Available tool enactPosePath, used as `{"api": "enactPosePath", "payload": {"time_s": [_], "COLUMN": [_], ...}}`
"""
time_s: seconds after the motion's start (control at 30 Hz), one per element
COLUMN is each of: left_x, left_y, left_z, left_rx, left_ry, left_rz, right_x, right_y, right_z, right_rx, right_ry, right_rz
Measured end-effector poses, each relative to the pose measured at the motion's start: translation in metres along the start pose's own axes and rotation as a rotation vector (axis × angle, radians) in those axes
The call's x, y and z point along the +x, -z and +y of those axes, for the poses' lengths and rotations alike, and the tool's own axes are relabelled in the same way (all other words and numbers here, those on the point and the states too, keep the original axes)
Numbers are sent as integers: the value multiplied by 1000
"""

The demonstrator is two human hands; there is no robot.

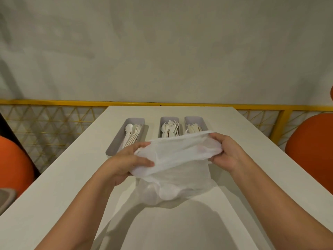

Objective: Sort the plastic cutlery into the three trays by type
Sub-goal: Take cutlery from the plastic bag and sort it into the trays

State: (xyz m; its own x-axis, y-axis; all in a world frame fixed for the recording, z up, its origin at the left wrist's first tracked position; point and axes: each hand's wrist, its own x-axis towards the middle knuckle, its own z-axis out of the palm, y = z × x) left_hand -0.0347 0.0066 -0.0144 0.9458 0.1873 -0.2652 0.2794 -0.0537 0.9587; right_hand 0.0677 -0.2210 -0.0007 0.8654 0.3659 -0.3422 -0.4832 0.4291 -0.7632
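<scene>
Both hands hold a thin white plastic bag (177, 168) above the white table (54, 195). My left hand (126, 159) grips the bag's left rim, and my right hand (225, 152) grips its right rim, stretching the mouth wide. Beyond the bag stand three grey trays. The left tray (119, 139) holds a white spoon (128, 130) and other white cutlery. The middle tray (168, 120) holds forks (172, 128) with a spoon at their left. The right tray (194, 120) holds flat pale knives (194, 128). The bag hides the near ends of the middle and right trays.
A yellow-framed mesh railing (54, 123) runs behind the table under a plain wall. Orange rounded seats stand at the left (12, 163) and right (311, 150). A grey object (5, 197) shows at the left edge.
</scene>
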Motion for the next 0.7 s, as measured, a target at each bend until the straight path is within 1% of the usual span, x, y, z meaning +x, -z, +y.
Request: {"api": "enactPosePath", "payload": {"time_s": [0.07, 0.1, 0.2, 0.33, 0.4, 0.5, 0.57, 0.6, 0.67, 0.7], "left_x": [1, 2, 7, 10, 11, 12, 13, 13, 15, 16], "left_y": [2, 3, 10, 14, 13, 15, 17, 18, 22, 24], "left_z": [-5, -8, -10, -9, -10, -12, -14, -15, -16, -17], "left_rx": [122, 138, 74, 81, 37, -151, -340, -449, -643, -726], "left_ry": [0, -4, 24, 70, 82, 70, 74, 83, 100, 108], "left_rz": [90, 129, 223, 196, 168, 100, 77, 90, 122, 130], "right_x": [1, 3, 12, 19, 22, 24, 23, 21, 17, 14], "right_y": [-1, -2, -3, 0, 2, 7, 11, 11, 16, 19], "right_z": [4, 5, 1, -5, -3, 0, 2, 3, 3, 2], "right_rx": [-115, -155, -166, -105, -62, -33, -96, -133, -261, -396], "right_ry": [-26, -33, -48, -89, -90, -67, -60, -74, -102, -105], "right_rz": [-17, -28, -68, -94, -96, -102, -123, -166, -263, -299]}}
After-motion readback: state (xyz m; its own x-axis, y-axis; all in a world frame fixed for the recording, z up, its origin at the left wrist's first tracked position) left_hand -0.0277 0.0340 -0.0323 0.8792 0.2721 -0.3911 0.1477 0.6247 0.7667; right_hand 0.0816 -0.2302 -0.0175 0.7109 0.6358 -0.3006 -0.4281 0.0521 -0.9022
